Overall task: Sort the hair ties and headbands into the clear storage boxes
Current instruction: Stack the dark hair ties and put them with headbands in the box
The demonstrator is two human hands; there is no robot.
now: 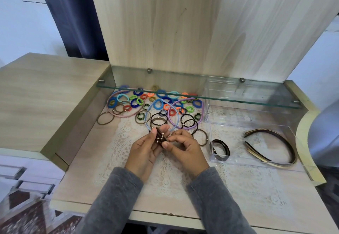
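Held ties: a bundle of thin dark elastic hair ties point(159, 137) with small silver-coloured metal beads, pressed flat into a short bar. It is held above the lace mat at the middle of the desk.
Long axis: diagonal, with the far end toward the desk's left side and the near end toward its right.
Left hand point(145, 149): palm up, fingers curled under the bundle and thumb laid over its far end, gripping it.
Right hand point(185, 151): thumb and forefinger pinch the bundle's near end, and the other fingers are loosely bent.
Near clear box point(236, 142): shallow, rigid, transparent plastic at the desk's right edge. It holds dark arched headbands point(271, 147) with a gold-coloured rim, and more dark ties point(220, 147) in its near-left corner.
Far clear box point(220, 96): taller, standing behind the near box and under the glass shelf point(256, 102).
Unsorted pile: fuzzy ring-shaped coloured ties point(156, 100) in blue, orange, green and teal lie along the back edge. Thin pink point(110, 96), blue point(146, 114) and purple point(185, 128) toothed headbands lie among them.
Loose elastics: black beaded loops point(152, 116) lie just beyond the hands, and a brown loop point(105, 118) lies near the left wall.
Lace mat point(165, 169): white openwork with round motifs.
Desk point(82, 169): pale wood-grain laminate.
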